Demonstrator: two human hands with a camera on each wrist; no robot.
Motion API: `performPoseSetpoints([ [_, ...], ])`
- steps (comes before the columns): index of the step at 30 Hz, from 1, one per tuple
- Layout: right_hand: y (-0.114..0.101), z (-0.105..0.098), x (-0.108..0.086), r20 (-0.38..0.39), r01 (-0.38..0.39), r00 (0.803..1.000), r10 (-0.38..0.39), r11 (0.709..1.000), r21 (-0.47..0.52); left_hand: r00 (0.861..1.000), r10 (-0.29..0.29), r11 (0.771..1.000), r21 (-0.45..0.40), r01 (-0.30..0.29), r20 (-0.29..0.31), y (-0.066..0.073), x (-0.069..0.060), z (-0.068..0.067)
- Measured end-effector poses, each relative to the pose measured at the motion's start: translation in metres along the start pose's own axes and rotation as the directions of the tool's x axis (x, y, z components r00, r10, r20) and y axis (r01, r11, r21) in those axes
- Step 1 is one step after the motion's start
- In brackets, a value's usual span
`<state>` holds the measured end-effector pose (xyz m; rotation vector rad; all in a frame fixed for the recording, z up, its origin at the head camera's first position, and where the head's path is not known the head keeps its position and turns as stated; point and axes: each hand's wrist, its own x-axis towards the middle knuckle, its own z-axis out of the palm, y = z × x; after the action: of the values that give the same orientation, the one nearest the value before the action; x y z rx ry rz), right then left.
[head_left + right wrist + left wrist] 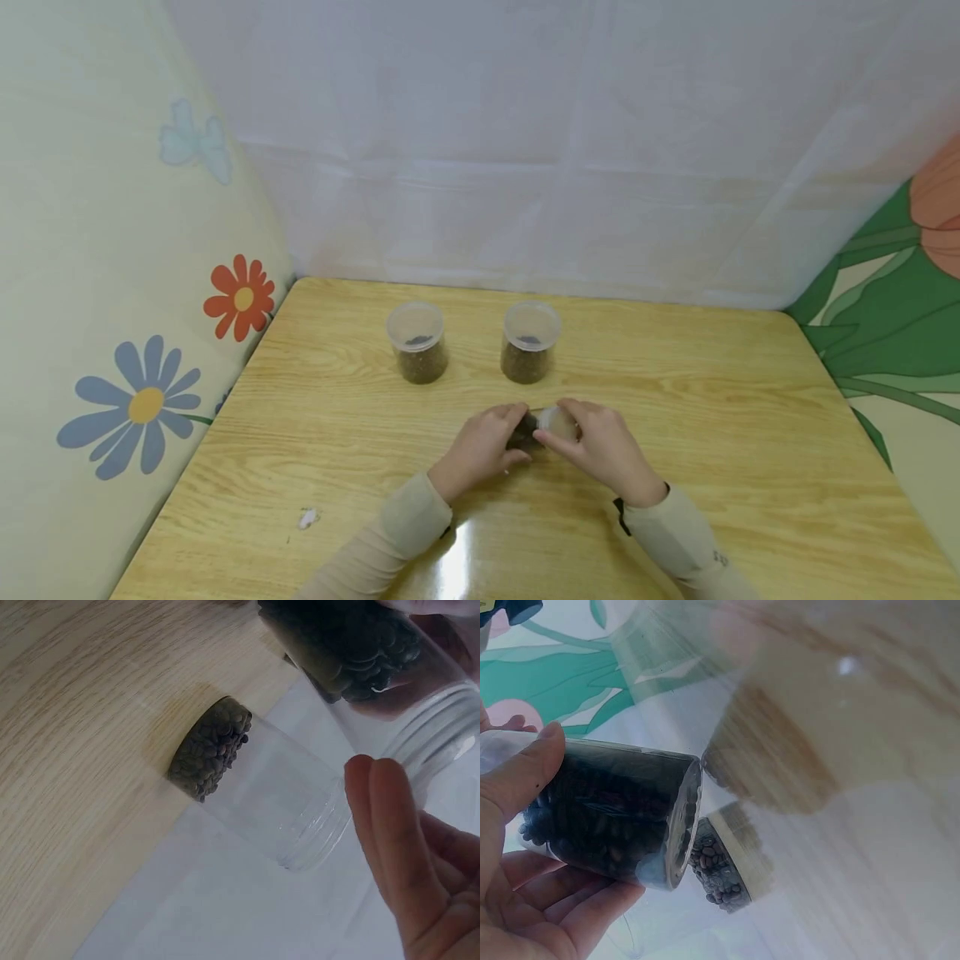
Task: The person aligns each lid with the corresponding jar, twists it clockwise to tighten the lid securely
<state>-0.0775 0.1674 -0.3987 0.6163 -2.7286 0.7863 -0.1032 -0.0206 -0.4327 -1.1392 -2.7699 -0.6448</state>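
Note:
A clear jar [523, 432] of dark beans lies tilted on its side between both hands, close above the table. My left hand [478, 446] grips its body; the left wrist view shows the thumb on top of the jar [611, 814] and the fingers beneath. My right hand [606, 447] holds the pale, round mouth end between thumb and fingers. Whether a lid is on that end, I cannot tell. In the right wrist view the beans stop short of the ribbed neck of the jar [442, 731], with fingertips [382, 776] beside it.
Two more clear jars stand upright behind the hands, a left jar [422, 357] and a right jar [527, 358], each partly filled with dark beans. A small white scrap [308, 518] lies on the wooden table [337, 450]. A white cloth [525, 150] hangs behind.

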Motion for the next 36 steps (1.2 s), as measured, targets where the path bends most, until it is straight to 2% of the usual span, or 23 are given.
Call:
performPoseSetpoints([
  [7,-0.003,-0.001,0.001,0.011,-0.039,0.999,0.039,0.999,-0.022,1.000,0.002,1.000,0.005,-0.002,0.003,-0.001,0.000,0.000],
  [12,-0.003,-0.007,-0.001,0.050,-0.071,0.996,0.072,0.997,-0.002,1.000,-0.013,1.000,-0.002,0.013,0.004,-0.003,0.000,-0.001],
  [14,0.000,-0.011,-0.001,0.065,-0.036,0.997,0.034,0.999,0.019,1.000,-0.014,1.000,-0.004,0.014,0.006,-0.003,0.000,-0.003],
  [17,0.004,-0.016,-0.001,0.068,0.095,0.993,-0.097,0.995,0.030,1.000,-0.005,1.000,-0.008,0.005,0.004,-0.003,0.001,-0.003],
  [21,0.009,-0.018,-0.001,0.058,0.284,0.957,-0.285,0.959,0.022,1.000,-0.002,1.000,-0.021,0.002,0.002,-0.003,0.001,-0.003],
  [24,0.011,-0.017,-0.001,0.042,0.359,0.932,-0.360,0.933,0.035,1.000,-0.004,1.000,-0.024,0.004,0.005,-0.004,0.001,-0.002],
  [28,0.010,-0.016,-0.001,0.021,0.382,0.924,-0.382,0.924,0.033,1.000,-0.005,0.999,-0.032,0.005,0.007,-0.004,0.001,-0.001],
  [36,0.005,-0.015,-0.001,0.025,0.312,0.950,-0.311,0.950,-0.021,1.000,0.010,1.000,-0.017,-0.010,-0.002,-0.005,0.001,0.000],
])
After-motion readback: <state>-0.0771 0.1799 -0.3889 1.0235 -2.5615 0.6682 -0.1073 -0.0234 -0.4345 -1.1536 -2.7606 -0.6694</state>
